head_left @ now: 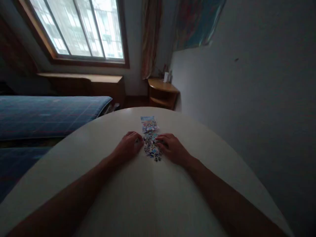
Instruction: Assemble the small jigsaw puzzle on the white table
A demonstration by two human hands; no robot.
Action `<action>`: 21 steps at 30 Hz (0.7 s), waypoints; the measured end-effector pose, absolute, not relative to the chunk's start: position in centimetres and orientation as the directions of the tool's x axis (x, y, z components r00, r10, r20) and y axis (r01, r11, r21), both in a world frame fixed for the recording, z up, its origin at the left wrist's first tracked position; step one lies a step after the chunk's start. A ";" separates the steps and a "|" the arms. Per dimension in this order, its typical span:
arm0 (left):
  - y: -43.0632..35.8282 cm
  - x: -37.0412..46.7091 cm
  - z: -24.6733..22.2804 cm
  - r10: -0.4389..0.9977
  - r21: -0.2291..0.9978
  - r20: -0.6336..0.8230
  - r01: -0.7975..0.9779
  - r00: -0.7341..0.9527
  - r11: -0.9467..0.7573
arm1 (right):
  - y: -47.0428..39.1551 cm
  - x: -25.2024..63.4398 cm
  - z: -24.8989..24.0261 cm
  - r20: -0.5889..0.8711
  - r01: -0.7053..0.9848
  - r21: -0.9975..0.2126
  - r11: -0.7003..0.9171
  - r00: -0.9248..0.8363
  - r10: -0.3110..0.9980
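Note:
A pile of small jigsaw puzzle pieces [150, 144], mixed blue, dark and pale, lies loose on the white round table [148, 197]. Just beyond it, and touching its far edge, rests a colourful printed picture sheet or packet [148, 124]. At the pile's left edge is my left hand [130, 144], its fingers curled and the thumb near them; what they hold, if anything, is too small to make out. My right hand [172, 148] reaches in from the right. Its fingers and thumb are apart, with the tips at the pieces.
A bed with a blue checked mattress [49, 113] stands left of the table. Beyond are a low wooden desk [103, 79] under the window [84, 29] and a corner shelf [163, 85] bearing small items. A bare wall [234, 98] runs along the right.

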State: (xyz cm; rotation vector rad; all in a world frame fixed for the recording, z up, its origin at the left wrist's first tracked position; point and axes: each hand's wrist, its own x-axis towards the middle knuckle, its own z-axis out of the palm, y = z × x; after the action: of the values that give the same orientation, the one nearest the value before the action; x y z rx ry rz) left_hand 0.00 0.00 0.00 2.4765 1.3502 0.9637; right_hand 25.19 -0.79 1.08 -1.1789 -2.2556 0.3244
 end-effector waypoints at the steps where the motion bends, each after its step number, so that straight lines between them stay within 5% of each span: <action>1: 0.0 0.0 0.1 0.789 0.420 0.465 0.684 0.402 -0.596 | -0.7 25.2 1.1 0.365 0.681 -0.442 0.583 -0.458 0.811; 10: -0.7 0.1 1.0 0.760 0.375 0.408 0.666 0.506 -0.645 | -0.7 25.2 1.0 0.343 0.625 -0.391 0.675 -0.582 0.737; 21: -0.5 0.5 0.0 0.754 0.242 0.291 0.717 0.589 -0.654 | -0.6 25.1 1.2 0.233 0.713 -0.380 0.590 -0.543 0.807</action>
State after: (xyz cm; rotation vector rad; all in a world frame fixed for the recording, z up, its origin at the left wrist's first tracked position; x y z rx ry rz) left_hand 0.46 -0.52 0.01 2.7111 1.2585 0.5677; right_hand 25.08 -0.62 1.16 -1.2238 -2.4390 0.3384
